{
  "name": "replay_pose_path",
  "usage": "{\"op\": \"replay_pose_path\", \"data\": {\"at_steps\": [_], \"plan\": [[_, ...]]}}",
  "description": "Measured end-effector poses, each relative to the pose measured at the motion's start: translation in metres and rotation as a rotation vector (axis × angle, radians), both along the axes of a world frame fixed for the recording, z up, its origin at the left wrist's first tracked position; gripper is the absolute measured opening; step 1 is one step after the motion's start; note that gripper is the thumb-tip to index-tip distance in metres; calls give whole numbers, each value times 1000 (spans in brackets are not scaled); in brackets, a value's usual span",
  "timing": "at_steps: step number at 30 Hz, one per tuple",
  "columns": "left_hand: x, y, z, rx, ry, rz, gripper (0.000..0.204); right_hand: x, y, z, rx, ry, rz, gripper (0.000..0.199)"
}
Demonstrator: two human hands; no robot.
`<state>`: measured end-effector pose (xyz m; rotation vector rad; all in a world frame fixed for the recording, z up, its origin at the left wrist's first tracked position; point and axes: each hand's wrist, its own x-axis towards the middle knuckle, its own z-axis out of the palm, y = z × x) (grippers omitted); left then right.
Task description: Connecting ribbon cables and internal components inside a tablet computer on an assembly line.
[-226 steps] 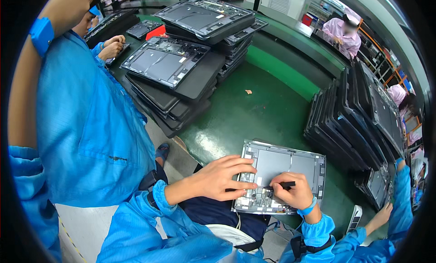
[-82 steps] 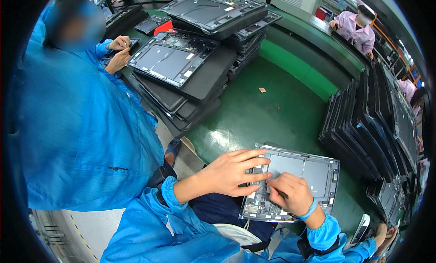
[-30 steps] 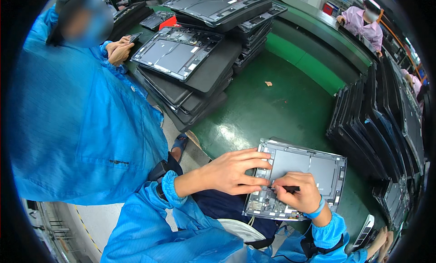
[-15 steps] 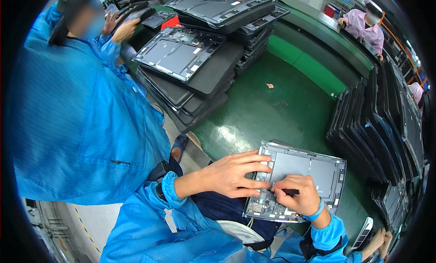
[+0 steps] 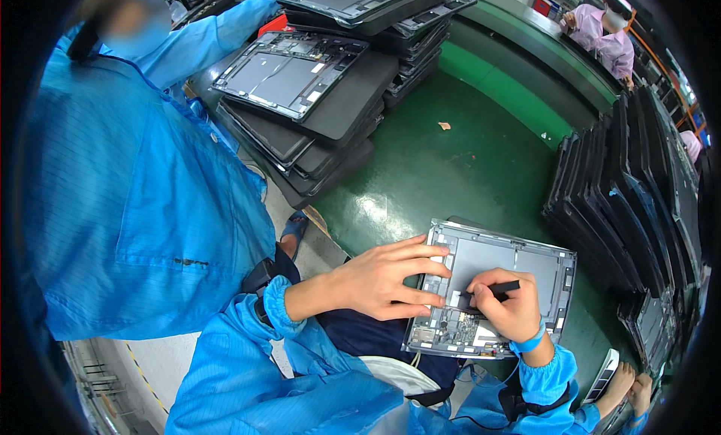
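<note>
At far left, a person in a blue smock [image 5: 143, 195], standing close against the edge of the green counter [image 5: 458, 165], one sleeve reaching up toward the upper stacks. Further right, a leaning stack of dark laptop shells [image 5: 308, 112], the topmost lying open side up with its grey inner panel showing; behind it, a second pile of shells [image 5: 375, 7] at the top of the view. Lower centre, the left hand [image 5: 379, 281], open and flat, fingers spread across the left edge of an opened laptop base [image 5: 518, 262] and pressing on it. Laptop base itself lying flat at the near edge of the counter, inner side up, circuit board and grey panel exposed, just in front of the blue-sleeved forearms. On its middle, the right hand [image 5: 507, 307], closed around a thin black tool [image 5: 492, 288] lying nearly level, tip at the board; blue strap at that wrist. Right of the base, a row of dark shells standing on edge [image 5: 631, 202], curving along the counter. Top right, another person in pink [image 5: 604, 33], well apart.
</note>
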<state>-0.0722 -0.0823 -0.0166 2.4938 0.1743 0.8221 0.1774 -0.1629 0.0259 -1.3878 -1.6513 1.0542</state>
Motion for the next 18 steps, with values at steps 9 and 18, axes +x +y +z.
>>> {"op": "replay_pose_path", "data": {"at_steps": [9, 18], "plan": [[2, 4, 3, -20, -16, -1, 18, -1, 2, -1, 28, -79, 126, 7], [0, 2, 1, -63, -24, -24, 21, 0, 2, -2, 82, -110, 162, 5]]}}
